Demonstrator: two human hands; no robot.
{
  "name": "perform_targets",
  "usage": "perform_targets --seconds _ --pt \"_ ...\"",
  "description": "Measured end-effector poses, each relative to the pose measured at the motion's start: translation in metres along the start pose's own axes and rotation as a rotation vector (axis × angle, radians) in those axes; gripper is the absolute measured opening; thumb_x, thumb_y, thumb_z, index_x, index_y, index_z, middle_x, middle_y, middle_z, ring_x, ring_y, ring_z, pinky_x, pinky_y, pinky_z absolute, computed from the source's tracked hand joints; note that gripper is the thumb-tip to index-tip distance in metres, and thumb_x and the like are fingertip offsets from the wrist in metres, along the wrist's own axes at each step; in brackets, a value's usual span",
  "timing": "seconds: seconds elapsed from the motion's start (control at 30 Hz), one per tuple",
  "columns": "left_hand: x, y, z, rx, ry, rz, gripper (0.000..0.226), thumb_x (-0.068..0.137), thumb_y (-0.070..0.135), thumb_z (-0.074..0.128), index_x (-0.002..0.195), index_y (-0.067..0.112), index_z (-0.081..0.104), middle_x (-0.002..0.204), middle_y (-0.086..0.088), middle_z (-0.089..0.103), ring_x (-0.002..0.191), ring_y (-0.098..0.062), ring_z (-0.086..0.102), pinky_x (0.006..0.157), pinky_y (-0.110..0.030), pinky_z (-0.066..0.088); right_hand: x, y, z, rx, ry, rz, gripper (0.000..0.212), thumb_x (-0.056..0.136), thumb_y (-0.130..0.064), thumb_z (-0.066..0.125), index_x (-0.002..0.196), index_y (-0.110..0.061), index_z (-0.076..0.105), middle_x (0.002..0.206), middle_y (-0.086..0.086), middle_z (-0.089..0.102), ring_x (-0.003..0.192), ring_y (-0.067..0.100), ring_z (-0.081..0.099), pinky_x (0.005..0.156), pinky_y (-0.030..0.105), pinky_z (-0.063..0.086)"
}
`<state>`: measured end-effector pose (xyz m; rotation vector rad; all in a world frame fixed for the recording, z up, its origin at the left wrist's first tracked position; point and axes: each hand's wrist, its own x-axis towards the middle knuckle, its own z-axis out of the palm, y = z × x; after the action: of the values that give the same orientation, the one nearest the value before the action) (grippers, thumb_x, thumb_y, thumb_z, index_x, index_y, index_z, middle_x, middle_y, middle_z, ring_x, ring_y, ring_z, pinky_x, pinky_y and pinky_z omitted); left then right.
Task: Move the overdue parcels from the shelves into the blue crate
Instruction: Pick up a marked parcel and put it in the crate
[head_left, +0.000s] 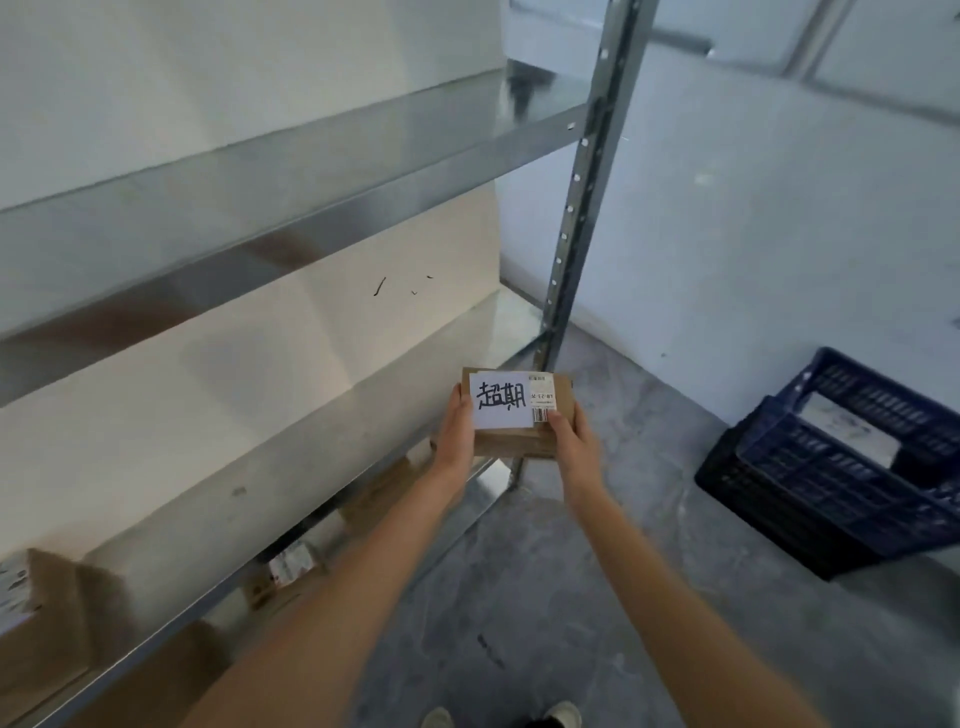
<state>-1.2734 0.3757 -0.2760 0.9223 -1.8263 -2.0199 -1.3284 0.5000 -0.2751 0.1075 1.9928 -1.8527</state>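
Note:
A small brown cardboard parcel carries a white label with black handwritten characters and a barcode sticker. I hold it in the air in front of the shelf's right end, above the floor. My left hand grips its left side and my right hand grips its right side. The blue crate stands on the floor at the right, against the wall, with a white-labelled item inside it.
Metal shelves run along the left, with an upright post at their right end. Cardboard boxes sit on the lower shelf at the left, and more boxes lie below. Grey concrete floor spreads between me and the crate.

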Motion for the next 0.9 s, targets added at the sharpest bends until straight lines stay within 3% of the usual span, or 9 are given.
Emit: perform_targets --seconds 0.17,0.33,0.43,0.7,0.8,0.9 --pt "0.01 0.003 0.085 0.044 -0.08 -0.041 0.037 0.105 0.023 0.027 0.131 0.014 0.051 0.122 -0.005 0.062 0.089 -0.004 0.056 0.067 -0.014 0.042 0.027 -0.006 -0.075 0.017 0.094 -0.023 0.038 0.1 -0.026 0.048 0.138 -0.024 0.046 0.124 -0.001 0.056 0.094 0.004 0.052 0.073 0.019 0.04" --pt "0.014 0.006 0.184 0.073 -0.208 -0.001 0.037 0.105 0.019 0.028 0.137 0.019 0.046 0.127 -0.001 0.058 0.108 -0.015 0.054 0.083 -0.025 0.043 0.055 -0.007 -0.165 0.039 0.221 -0.003 0.048 0.1 -0.028 0.049 0.147 -0.022 0.038 0.14 0.0 0.05 0.12 0.016 0.048 0.1 0.031 0.039" --pt "0.01 0.005 0.24 0.141 -0.269 0.006 0.042 0.104 0.011 0.03 0.145 0.017 0.038 0.128 0.002 0.05 0.111 -0.01 0.044 0.093 -0.023 0.035 0.066 -0.007 -0.218 0.06 0.275 -0.008 0.047 0.1 -0.027 0.048 0.146 -0.023 0.038 0.14 -0.002 0.049 0.12 0.015 0.048 0.099 0.03 0.038" --pt "0.022 -0.012 0.378 0.227 -0.474 -0.004 0.044 0.102 0.01 0.034 0.146 0.015 0.039 0.141 -0.006 0.051 0.128 -0.021 0.048 0.109 -0.034 0.037 0.105 0.002 -0.34 0.148 0.475 0.048 0.054 0.1 -0.027 0.05 0.15 -0.021 0.032 0.148 0.0 0.041 0.131 0.02 0.042 0.109 0.036 0.036" --pt "0.033 -0.014 0.428 0.27 -0.557 -0.014 0.045 0.103 0.014 0.035 0.148 0.019 0.037 0.139 -0.003 0.052 0.121 -0.017 0.048 0.102 -0.029 0.039 0.126 0.002 -0.382 0.158 0.539 0.058 0.052 0.099 -0.028 0.05 0.149 -0.023 0.034 0.146 0.0 0.044 0.129 0.019 0.044 0.11 0.039 0.036" --pt "0.049 -0.014 0.477 0.266 -0.631 -0.016 0.041 0.103 0.013 0.036 0.144 0.018 0.041 0.132 -0.002 0.055 0.11 -0.011 0.049 0.081 -0.018 0.041 0.151 -0.006 -0.421 0.171 0.612 0.039 0.049 0.099 -0.027 0.05 0.146 -0.024 0.038 0.14 0.0 0.048 0.124 0.018 0.047 0.105 0.037 0.04"
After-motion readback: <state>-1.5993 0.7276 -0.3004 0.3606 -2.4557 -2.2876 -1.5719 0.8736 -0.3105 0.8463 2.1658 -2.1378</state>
